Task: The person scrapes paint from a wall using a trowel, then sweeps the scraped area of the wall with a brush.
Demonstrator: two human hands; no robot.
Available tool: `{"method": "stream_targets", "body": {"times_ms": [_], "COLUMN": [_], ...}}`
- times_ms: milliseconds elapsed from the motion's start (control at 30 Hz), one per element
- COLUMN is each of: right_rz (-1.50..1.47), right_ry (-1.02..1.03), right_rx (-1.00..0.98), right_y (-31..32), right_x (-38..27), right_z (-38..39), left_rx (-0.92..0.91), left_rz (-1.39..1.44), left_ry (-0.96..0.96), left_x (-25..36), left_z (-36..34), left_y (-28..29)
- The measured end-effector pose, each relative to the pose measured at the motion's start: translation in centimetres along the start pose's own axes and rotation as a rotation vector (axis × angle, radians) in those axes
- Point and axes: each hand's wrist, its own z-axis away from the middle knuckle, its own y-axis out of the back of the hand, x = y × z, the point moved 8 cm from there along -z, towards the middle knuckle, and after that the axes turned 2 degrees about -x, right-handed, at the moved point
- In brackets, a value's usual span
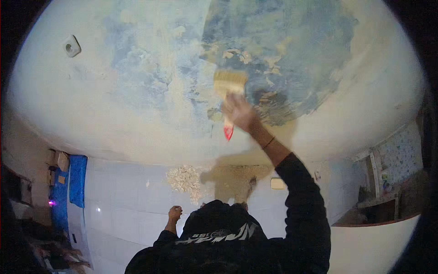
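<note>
My right hand (239, 111) is closed around the handle of a wide paintbrush (231, 82), a little blurred by motion. The brush points upward, with pale yellowish bristles and a red handle end sticking out below my fingers. Its bristles are at the wall (173, 118), by the lower part of a blotchy blue-grey patch (319, 59) with ragged, peeling edges. Whether they touch it is hard to tell. My left hand (174, 213) hangs low at my left side, fingers curled, with nothing visible in it.
A white wall socket (71, 46) sits at the upper left. Pale flakes (184, 179) lie heaped on the tiled floor (123, 187) by the wall's foot, with a small yellowish rectangular thing (277, 183) to their right. A blue sheet (77, 180) and cardboard box (61, 160) stand left.
</note>
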Motion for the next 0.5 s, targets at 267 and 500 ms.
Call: {"method": "stream_targets", "body": {"times_ms": [267,500], "right_rz": [-0.785,-0.654], "right_ry": [-0.054,-0.059], "right_rx": [-0.415,-0.356], "right_y": [-11.4,-11.2], "right_x": [-11.2,-4.2], "right_z": [8.8,4.7], "left_rx": [0.050,0.073], "left_rz": [-0.003,-0.032], "left_ry": [0.226,0.296], "left_x": [-1.5,-3.5], "left_z": [2.5,3.5], "left_y": [-0.7,-0.5]}}
